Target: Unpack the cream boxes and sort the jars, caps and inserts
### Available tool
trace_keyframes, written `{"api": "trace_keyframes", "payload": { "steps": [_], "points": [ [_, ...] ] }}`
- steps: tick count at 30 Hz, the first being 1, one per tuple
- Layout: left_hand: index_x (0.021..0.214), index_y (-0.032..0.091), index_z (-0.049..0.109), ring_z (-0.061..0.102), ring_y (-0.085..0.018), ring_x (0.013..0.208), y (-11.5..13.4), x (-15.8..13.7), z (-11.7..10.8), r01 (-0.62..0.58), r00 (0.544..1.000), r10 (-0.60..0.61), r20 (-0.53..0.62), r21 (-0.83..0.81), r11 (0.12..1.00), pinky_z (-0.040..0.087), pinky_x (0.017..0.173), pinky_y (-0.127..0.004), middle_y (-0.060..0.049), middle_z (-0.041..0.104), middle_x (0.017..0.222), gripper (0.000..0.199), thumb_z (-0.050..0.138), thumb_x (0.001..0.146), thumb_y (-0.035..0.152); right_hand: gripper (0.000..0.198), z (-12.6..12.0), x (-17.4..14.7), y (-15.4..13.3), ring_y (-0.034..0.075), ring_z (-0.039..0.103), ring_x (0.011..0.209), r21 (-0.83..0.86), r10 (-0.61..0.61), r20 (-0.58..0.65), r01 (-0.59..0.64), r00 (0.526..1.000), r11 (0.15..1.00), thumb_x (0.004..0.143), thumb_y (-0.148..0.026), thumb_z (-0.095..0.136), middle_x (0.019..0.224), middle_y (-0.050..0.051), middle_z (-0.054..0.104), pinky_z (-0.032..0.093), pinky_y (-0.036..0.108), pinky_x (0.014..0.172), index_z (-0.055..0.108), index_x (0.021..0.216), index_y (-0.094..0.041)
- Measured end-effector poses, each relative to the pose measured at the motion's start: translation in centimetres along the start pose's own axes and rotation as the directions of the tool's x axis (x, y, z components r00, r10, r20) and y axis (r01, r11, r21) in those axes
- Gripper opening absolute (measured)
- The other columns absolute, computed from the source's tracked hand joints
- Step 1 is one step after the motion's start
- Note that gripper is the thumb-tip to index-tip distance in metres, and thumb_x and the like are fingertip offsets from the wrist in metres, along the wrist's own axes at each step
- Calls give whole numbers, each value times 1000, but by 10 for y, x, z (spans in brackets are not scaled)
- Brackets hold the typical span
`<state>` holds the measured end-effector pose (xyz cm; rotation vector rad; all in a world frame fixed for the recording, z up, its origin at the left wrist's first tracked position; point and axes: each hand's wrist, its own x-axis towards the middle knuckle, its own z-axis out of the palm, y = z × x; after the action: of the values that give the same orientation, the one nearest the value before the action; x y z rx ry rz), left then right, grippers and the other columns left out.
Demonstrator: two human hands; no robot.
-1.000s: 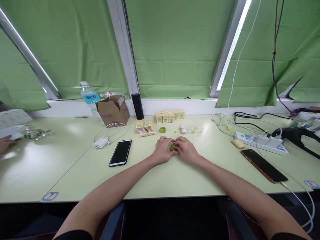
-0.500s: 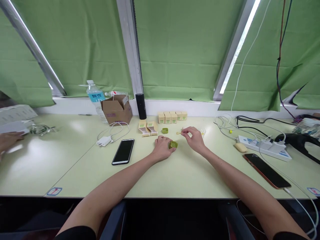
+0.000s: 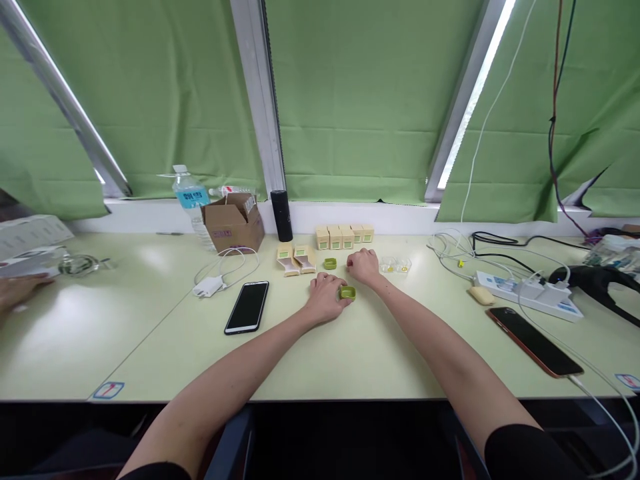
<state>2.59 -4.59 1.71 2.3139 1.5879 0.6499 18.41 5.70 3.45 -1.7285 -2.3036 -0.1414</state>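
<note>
"Sitting a little below and right of the frame's centre, the green case [image 3: 347, 292] is what I'd look at first. Who has it?"

"The left hand [image 3: 326, 298]. Its thumb and fingers close in on the case's left end, and the hollow side faces up."

"And its long axis?"

"Roughly across the frame, left to right, so one end meets the left hand and the other points toward the right of the frame."

"Where's the right hand [image 3: 364, 268], then?"

"Above and slightly right of the case, apart from it. The left is plainly nearer, being in contact. The right's fingers curl down near the table [image 3: 320, 373], but the back of the hand hides the tips; I can't tell whether they pinch anything."

"What lies around them?"

"The other case [image 3: 330, 264] is above the held one, left of the right hand. The clear tray [image 3: 395, 265] is just right of that hand. Two cartons [image 3: 289, 259] stand to the upper left, and a row of boxes [image 3: 345, 237] sits higher up."

"Farther out?"

"A phone [image 3: 247, 307] on the left, a power strip [image 3: 530, 297] on the right, and another person's hand [image 3: 23, 290] at the left edge."
</note>
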Motion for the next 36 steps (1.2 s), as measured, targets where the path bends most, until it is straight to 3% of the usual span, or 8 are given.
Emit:
{"api": "trace_keyframes", "payload": {
  "steps": [4,8,12,16,24,36],
  "points": [
    [113,25,72,48,-36,125,-6,11,-18,29,998,-28,-57,32,999,37,102,-48,-9,69,122,35,67,85,44,27,-1,3,0,29,55,119,-3,-28,6,28,1000,1000,88,-21,64,117,11,76,33,40,99,76,112,-22],
    [118,26,72,46,-39,129,-25,36,-44,157,976,-138,-170,101,982,35,104,-50,-9,71,124,38,66,84,42,43,-1,9,-11,28,49,130,12,-124,2,124,992,992,93,-22,62,135,10,69,32,38,102,64,136,-24],
    [120,25,72,46,-40,129,-42,59,-61,225,970,-196,-147,216,950,37,100,-48,-10,71,126,39,66,83,36,32,4,15,-26,29,49,130,9,-177,40,177,983,984,95,-25,61,125,13,73,32,39,100,69,126,-23],
    [116,24,74,48,-38,127,-47,76,-58,207,978,-193,-74,309,928,37,98,-46,-11,73,118,37,65,80,31,22,6,19,-26,29,52,125,-10,-166,67,167,984,986,95,-24,60,113,14,76,31,39,99,75,110,-19],
    [95,18,74,50,-38,124,-41,92,-38,164,983,-181,-1,426,890,36,100,-46,-17,72,105,22,67,75,25,25,5,18,-7,30,52,122,-43,-92,76,96,993,994,91,-30,66,116,14,76,30,40,98,75,112,-20],
    [89,17,72,52,-41,123,-58,93,-44,208,968,-249,25,472,857,33,102,-50,-18,72,104,16,67,75,24,26,4,15,-25,28,58,117,-10,-119,57,119,991,993,93,-35,67,111,12,77,31,38,96,73,113,-21]
  ]
}}
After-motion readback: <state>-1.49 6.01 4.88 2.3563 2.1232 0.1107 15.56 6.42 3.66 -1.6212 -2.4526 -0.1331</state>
